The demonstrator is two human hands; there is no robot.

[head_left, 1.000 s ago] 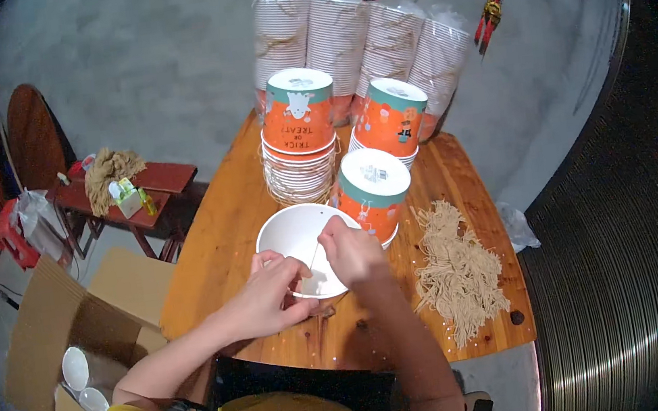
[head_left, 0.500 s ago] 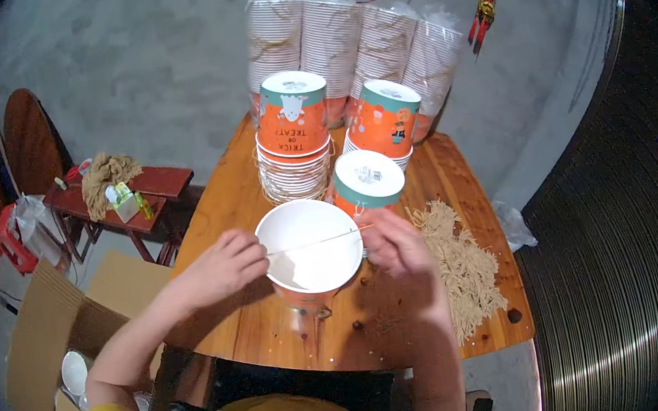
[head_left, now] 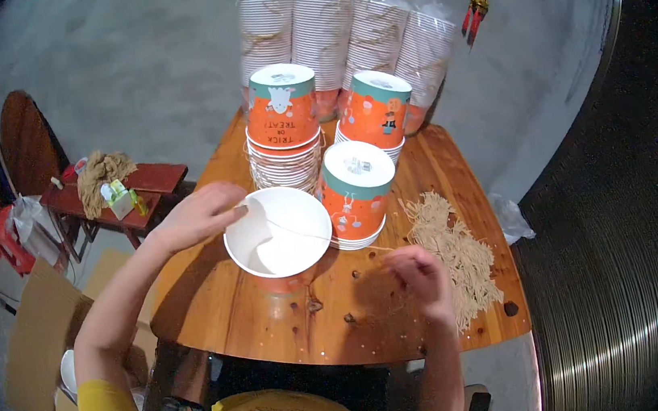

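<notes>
A white-lined paper bucket [head_left: 285, 247] with an orange outside stands mouth-up near the middle of the table. My left hand [head_left: 198, 214] grips its left rim, the thumb and fingers close together there. A thin tan cord [head_left: 349, 243] runs from inside the bucket over its right rim to my right hand [head_left: 422, 276]. That hand pinches the cord's free end above the tabletop. Where the cord's other end is fixed, I cannot make out. Just right of the bucket, an upside-down stack of orange and green paper buckets [head_left: 358, 194] stands close by.
Loose tan cords [head_left: 457, 260] lie heaped at the table's [head_left: 237, 321] right. Farther back are two more upside-down bucket stacks [head_left: 282, 113] and several tall plastic-wrapped stacks [head_left: 322, 40]. A red bench [head_left: 155, 178] and an open cardboard box [head_left: 40, 344] are at left.
My right hand has moved right and toward me, drawing the cord out past the rim. The bucket has shifted left, with my left hand now at its upper left rim.
</notes>
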